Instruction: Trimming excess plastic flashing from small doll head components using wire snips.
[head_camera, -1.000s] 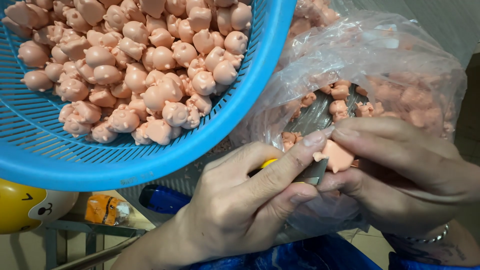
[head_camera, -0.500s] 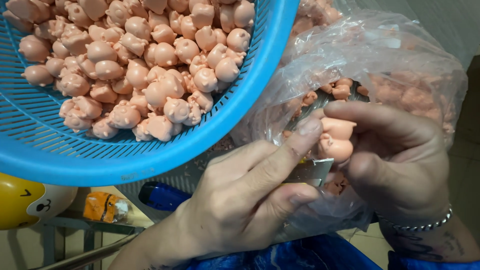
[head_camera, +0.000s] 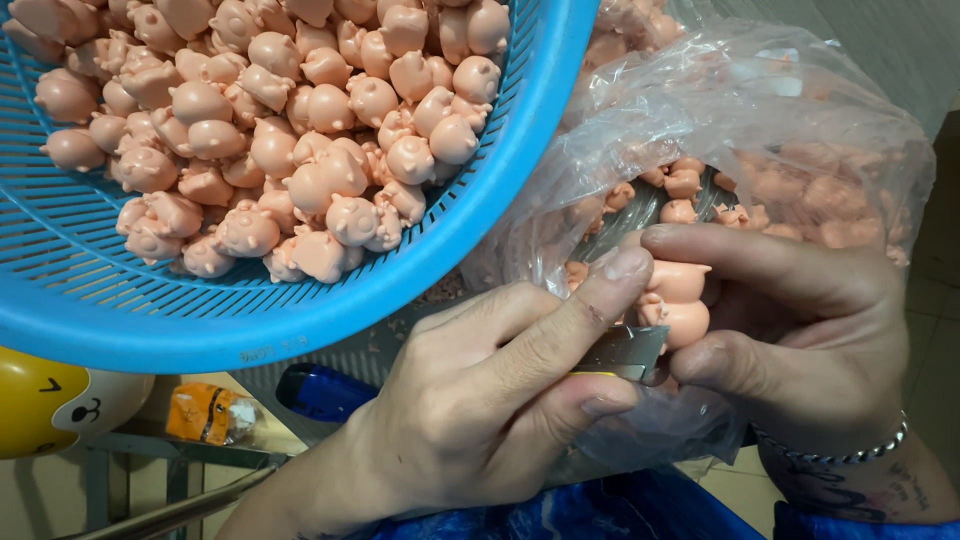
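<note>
Two hands meet over the trimming: the right hand pinches a small pink pig figure between thumb and fingers, while the left hand grips a knife blade set against the figure's underside (trimming, I would judge). Next comes a steady, shallow cut. Dozens more pigs fill the blue basket and plastic bag.

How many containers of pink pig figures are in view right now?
2. A blue basket at upper left holds a heap; a clear plastic bag at right, behind the hands, holds more. Others may lie out of frame.
</note>
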